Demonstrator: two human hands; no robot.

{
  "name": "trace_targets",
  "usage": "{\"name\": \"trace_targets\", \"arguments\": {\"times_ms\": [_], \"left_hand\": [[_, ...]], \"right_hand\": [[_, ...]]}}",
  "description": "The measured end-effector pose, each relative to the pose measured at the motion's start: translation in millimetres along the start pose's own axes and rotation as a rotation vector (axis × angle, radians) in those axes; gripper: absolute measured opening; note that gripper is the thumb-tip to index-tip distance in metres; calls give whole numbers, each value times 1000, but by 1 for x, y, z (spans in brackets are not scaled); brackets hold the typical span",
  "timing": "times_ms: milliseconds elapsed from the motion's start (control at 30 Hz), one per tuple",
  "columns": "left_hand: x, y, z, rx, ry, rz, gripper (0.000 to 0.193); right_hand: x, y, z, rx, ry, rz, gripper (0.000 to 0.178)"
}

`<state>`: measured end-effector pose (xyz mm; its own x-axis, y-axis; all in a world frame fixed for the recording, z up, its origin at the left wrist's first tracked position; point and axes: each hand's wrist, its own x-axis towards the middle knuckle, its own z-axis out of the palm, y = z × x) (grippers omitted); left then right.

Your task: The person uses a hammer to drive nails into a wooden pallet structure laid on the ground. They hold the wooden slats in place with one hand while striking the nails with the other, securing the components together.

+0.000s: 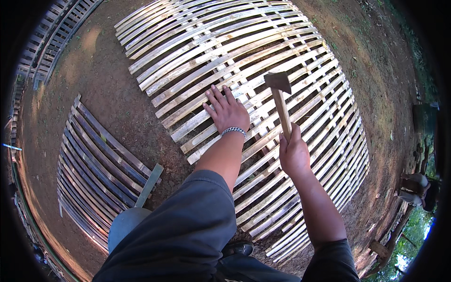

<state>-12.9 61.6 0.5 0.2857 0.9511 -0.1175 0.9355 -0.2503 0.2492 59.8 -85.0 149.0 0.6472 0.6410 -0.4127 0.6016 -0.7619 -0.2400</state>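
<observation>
A large slatted panel point(263, 33) of pale split-bamboo or wooden strips lies on the ground before me, with crosswise strips beneath. My left hand point(229, 113) rests on its left part, palm down and fingers spread. A chain bracelet point(233, 130) circles that wrist. In my right hand point(295, 152) is a hatchet point(282, 110), fingers wrapped round the lower part of its wooden handle. Its dark metal head points away from me, above the slats. Whether the head touches them, I cannot tell.
A smaller, darker slatted panel point(96, 164) lies at the left, with a flat greenish strip point(149, 185) across its near corner. Another dark slatted frame point(51, 44) is at the far left. Brown soil point(112, 89) surrounds the panels. My dark shoe point(238, 247) is beside the panel's near edge.
</observation>
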Motion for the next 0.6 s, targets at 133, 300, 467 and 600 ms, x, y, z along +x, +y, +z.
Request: {"name": "trace_targets", "arguments": {"times_ms": [133,300,467,600], "left_hand": [[-4,-1,-7,8,-51,-11,68],[-2,-1,-3,-24,-20,-11,68],[-4,-3,3,3,34,13,67],[-2,-5,4,15,27,4,67]], "right_hand": [[7,10,5,-174,-197,28,37],[-1,-1,13,250,189,29,36],[16,5,8,-254,-182,35,34],[6,-10,-4,-4,88,27,34]]}}
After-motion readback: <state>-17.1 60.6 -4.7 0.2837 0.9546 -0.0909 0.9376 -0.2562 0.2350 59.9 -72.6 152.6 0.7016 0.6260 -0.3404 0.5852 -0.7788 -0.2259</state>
